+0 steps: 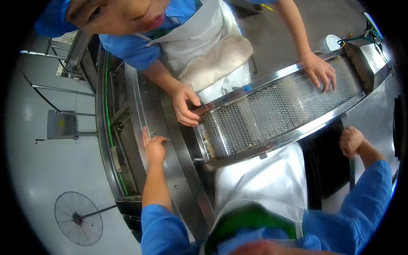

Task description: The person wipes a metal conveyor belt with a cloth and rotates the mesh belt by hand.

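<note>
My left hand point(154, 148) is held out over a long steel rail point(170, 170), with fingers extended and the thumb apart. It holds nothing; whether it touches the rail I cannot tell. On the other side, my right hand point(352, 141) is closed into a fist beside the edge of a steel panel point(374, 114); the inside of the fist is hidden. Between my arms lies a metal mesh conveyor belt point(263, 112) in a steel frame, with no product visible on it.
Across the belt stands a co-worker in a white apron point(187, 38). One of their hands point(185, 104) is at the frame's left end, the other point(318, 72) over the mesh. A wall fan point(77, 219) and an electrical box point(61, 124) are at left; a white bucket point(332, 43) stands behind.
</note>
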A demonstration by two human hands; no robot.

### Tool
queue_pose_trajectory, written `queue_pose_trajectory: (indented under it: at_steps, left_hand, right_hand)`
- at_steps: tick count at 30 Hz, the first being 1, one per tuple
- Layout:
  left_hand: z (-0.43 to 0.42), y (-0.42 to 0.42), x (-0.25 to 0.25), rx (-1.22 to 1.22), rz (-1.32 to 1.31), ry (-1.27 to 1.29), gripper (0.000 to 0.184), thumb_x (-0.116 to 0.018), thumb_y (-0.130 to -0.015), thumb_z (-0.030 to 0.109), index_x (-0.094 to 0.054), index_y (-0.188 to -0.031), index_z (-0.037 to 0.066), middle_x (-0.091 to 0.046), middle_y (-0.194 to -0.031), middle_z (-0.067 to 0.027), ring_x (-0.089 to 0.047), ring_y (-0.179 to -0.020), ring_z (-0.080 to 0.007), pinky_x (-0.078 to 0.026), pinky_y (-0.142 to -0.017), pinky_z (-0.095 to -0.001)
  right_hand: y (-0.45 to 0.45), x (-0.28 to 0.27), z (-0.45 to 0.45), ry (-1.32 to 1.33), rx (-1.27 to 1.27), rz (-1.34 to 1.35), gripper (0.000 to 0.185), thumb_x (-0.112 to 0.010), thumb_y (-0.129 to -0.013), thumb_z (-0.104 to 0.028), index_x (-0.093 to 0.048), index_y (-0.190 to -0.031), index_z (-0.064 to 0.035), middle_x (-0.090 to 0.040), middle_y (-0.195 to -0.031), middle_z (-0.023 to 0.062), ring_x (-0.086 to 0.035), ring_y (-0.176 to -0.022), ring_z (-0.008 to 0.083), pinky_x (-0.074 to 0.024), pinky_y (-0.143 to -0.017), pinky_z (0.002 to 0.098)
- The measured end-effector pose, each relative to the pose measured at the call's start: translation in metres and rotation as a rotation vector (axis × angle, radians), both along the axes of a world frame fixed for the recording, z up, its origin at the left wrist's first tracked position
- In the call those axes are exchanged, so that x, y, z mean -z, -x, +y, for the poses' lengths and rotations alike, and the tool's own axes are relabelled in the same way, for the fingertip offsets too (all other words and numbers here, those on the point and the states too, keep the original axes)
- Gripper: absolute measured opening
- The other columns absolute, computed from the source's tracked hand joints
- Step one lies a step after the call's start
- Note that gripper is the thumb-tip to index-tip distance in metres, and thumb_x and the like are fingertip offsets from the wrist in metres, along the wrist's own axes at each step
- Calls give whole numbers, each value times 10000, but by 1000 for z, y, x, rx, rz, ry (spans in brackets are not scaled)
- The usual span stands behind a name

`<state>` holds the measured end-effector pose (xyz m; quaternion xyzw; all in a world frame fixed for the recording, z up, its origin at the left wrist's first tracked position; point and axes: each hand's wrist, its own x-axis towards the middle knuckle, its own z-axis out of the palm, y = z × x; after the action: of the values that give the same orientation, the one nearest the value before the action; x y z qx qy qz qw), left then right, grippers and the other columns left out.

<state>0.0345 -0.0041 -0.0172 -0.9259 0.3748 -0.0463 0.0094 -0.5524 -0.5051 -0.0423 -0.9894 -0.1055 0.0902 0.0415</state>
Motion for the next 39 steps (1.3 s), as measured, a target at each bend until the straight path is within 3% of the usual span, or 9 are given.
queue_pose_trajectory:
  at_steps: [10,16,24,25,31,39]
  left_hand:
    - [-3,3,-5,-38,43,3,253,-561,-750,-30,-743,-830,125,-702,-1017,-44,-244,-1421,-298,-193,-1172,-475]
    - [-3,3,-5,-27,14,18,260,-565,-739,-12,-763,-816,139,-714,-993,-83,-307,-1398,-306,-251,-1139,-407]
    - [-7,7,-12,-78,56,-71,282,-558,-775,-16,-756,-879,157,-683,-1100,-73,-270,-1412,-311,-222,-1158,-387]
    - [-6,4,-9,-52,53,-35,273,-552,-745,-44,-733,-831,141,-688,-1044,-41,-244,-1420,-299,-199,-1170,-467]
    - [-8,7,-10,-119,79,-54,271,-563,-759,-41,-741,-845,145,-690,-1053,-24,-232,-1425,-297,-202,-1176,-446]
    - [3,-3,-2,21,13,-71,261,-560,-744,-20,-739,-851,137,-690,-1057,-53,-270,-1407,-334,-236,-1142,-446]
  right_hand:
    - [-10,-9,6,-31,18,-31,176,-655,-491,-259,-507,-520,-168,-514,-615,-15,-528,-673,219,-411,-620,382]
    - [-10,-10,6,-27,4,-18,178,-654,-490,-252,-504,-521,-163,-509,-608,-17,-525,-655,219,-413,-610,384]
    - [-8,-7,4,-51,-2,-43,187,-645,-484,-227,-478,-518,-152,-497,-594,-8,-522,-639,219,-410,-602,376]
    - [-7,-5,3,-54,0,-46,187,-644,-483,-225,-476,-518,-151,-497,-593,-7,-522,-637,219,-410,-602,376]
    - [-6,-5,4,-58,13,-17,189,-651,-488,-228,-483,-525,-152,-500,-607,0,-524,-658,227,-413,-612,379]
    - [-12,-15,6,-62,-5,-19,181,-653,-506,-237,-501,-552,-150,-509,-628,3,-521,-683,238,-422,-634,383]
